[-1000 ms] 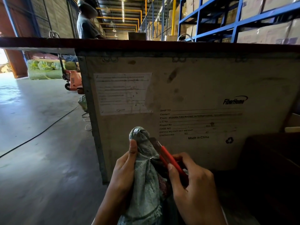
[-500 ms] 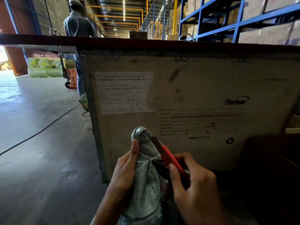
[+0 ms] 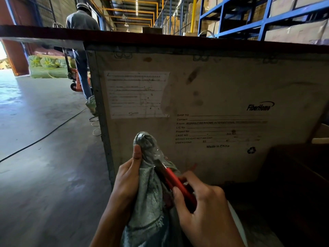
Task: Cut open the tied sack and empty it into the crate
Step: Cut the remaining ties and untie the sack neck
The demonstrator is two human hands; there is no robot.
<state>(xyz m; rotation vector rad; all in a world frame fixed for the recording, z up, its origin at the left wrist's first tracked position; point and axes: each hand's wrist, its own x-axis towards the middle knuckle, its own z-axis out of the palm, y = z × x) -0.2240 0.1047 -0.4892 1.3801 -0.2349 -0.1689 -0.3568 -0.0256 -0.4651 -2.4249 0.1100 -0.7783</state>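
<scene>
Sack [image 3: 151, 202] neck clamped in left hand [image 3: 128, 177]; right hand [image 3: 208, 211] grips red cutter [image 3: 178, 184], blade apparently at the tie, before labelled crate [image 3: 213, 86]; sack's contents hidden.

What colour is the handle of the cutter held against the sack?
Red; the cutter handle shows best in the head view.

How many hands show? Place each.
2. Left hand grips the sack below its tied neck; right hand holds the red cutter against it. Hands of the distant person are hidden.
</scene>
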